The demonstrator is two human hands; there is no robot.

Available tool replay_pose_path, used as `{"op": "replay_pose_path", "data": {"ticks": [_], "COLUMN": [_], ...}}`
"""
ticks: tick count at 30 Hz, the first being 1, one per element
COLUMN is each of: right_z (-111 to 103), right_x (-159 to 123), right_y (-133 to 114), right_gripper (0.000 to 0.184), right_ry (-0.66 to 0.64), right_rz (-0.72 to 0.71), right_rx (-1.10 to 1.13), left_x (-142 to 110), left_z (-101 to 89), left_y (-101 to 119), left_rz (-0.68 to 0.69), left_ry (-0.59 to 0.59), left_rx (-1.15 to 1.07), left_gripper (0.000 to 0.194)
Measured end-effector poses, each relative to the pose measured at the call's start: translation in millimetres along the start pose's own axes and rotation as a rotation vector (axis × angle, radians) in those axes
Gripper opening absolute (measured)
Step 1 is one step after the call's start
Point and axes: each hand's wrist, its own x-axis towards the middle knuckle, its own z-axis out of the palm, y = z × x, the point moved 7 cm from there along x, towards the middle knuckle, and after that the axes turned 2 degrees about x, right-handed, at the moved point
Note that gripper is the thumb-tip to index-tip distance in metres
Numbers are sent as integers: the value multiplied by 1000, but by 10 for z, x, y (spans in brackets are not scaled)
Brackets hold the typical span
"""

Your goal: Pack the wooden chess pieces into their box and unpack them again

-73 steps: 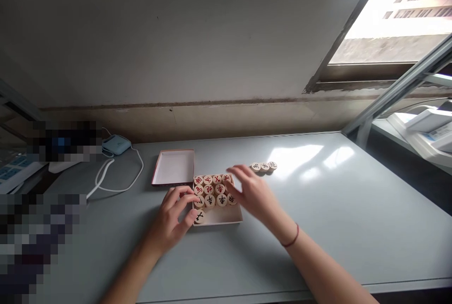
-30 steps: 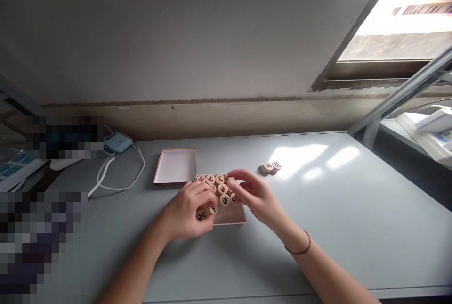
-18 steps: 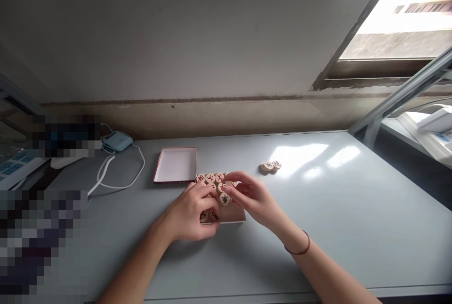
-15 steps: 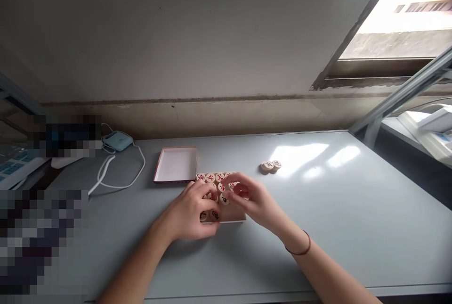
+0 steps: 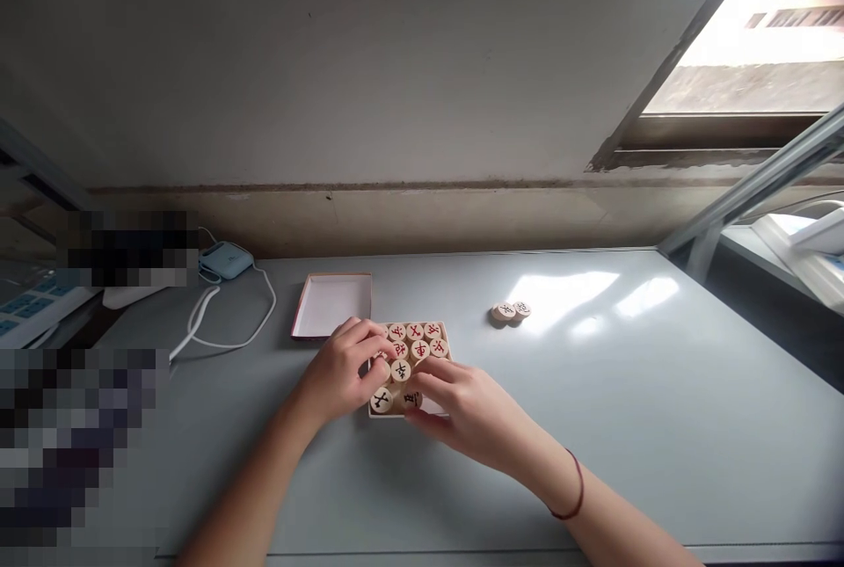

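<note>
Round wooden Chinese chess pieces (image 5: 420, 350), marked in red or black, lie in rows inside a shallow open box (image 5: 389, 415) in front of me. My left hand (image 5: 343, 369) reaches over the box's left side, its thumb and forefinger bent around a piece that they partly cover. From the right, my right hand (image 5: 465, 404) has its thumb and fingers around a black-marked piece (image 5: 412, 400) in the front row. A second black-marked piece (image 5: 381, 400) sits in the front left corner. The right hand hides part of the box's right side.
The box lid (image 5: 331, 308) lies with its inside up, behind and left of the box. A small group of pieces (image 5: 505, 312) rests on the grey table (image 5: 593, 426) at the back right. A light-blue device (image 5: 226, 259) with a white cable (image 5: 230, 345) is at the left.
My left hand has drawn back up and left, uncovering the front left of the box. My right hand has come down toward me, from the back rows to the front-row piece.
</note>
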Motion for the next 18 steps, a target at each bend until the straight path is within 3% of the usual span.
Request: {"op": "replay_pose_path", "data": {"ticks": [7, 14, 18], "right_z": [30, 61, -37], "right_x": [-5, -21, -4], "right_y": [0, -17, 36], "right_gripper": [22, 9, 8], "right_ry": [-84, -182, -129], "right_rz": [-3, 85, 99], "right_rx": [-71, -93, 2], "left_x": [2, 0, 4], "left_z": [45, 66, 89], "left_y": [36, 20, 44], "left_rz": [4, -1, 10], "left_ry": [-23, -30, -35], "left_rx": [3, -1, -3], "left_gripper": [24, 24, 24]}}
